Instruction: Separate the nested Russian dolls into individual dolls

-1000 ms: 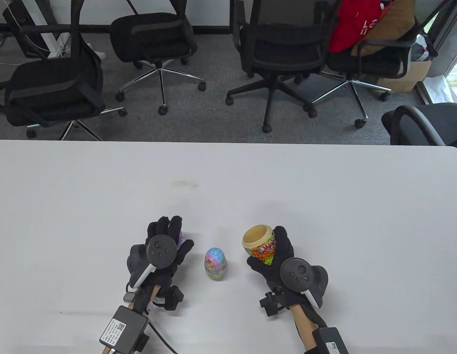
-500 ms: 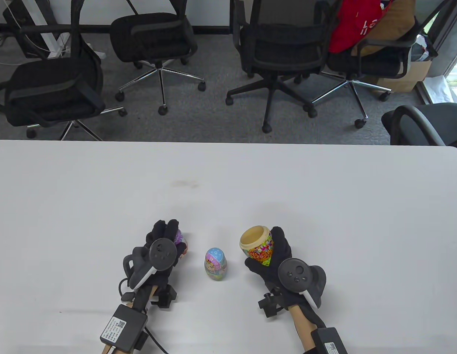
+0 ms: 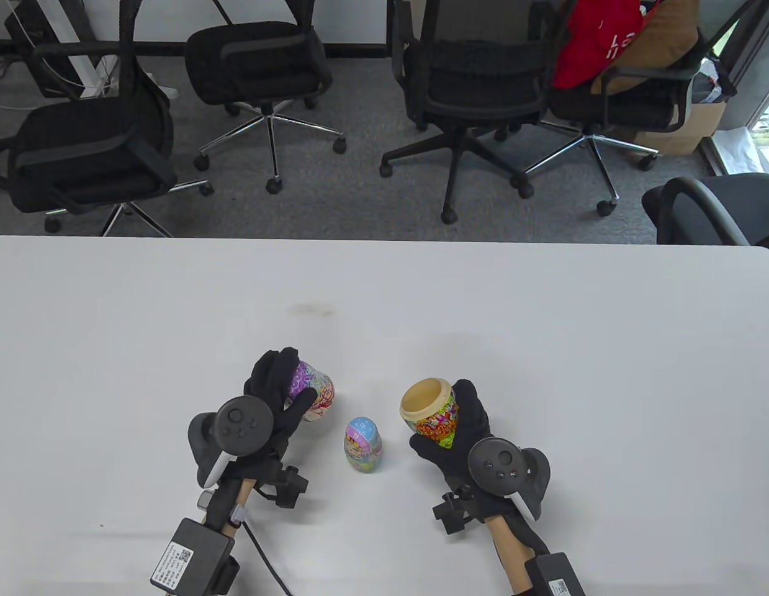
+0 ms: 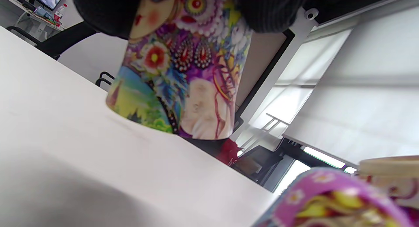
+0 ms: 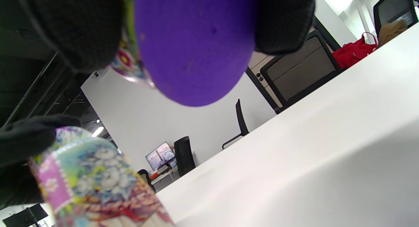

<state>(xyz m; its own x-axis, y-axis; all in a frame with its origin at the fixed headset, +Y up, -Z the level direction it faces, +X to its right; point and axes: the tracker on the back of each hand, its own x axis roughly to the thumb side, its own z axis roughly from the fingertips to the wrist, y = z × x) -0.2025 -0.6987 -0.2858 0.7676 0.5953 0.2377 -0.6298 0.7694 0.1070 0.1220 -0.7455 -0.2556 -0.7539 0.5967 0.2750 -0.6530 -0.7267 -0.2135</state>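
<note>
My left hand (image 3: 283, 397) grips the painted top half of the big doll (image 3: 313, 391), its open rim down at the table; it fills the left wrist view (image 4: 183, 76). My right hand (image 3: 452, 434) holds the bottom half (image 3: 431, 413) above the table, its hollow wooden mouth up and tilted left; its purple base shows in the right wrist view (image 5: 193, 47). A smaller whole doll (image 3: 362, 444), blue and pink, stands upright on the white table (image 3: 545, 347) between my hands. It also shows in the left wrist view (image 4: 330, 204) and the right wrist view (image 5: 95, 184).
Several black office chairs (image 3: 483, 93) stand beyond the table's far edge, one with a red bag (image 3: 598, 37). A cable and box (image 3: 192, 559) trail from my left wrist at the near edge.
My left hand has moved away from me and a little right with the top half, which now shows more fully. My right hand drifted slightly left. The small doll has not moved.
</note>
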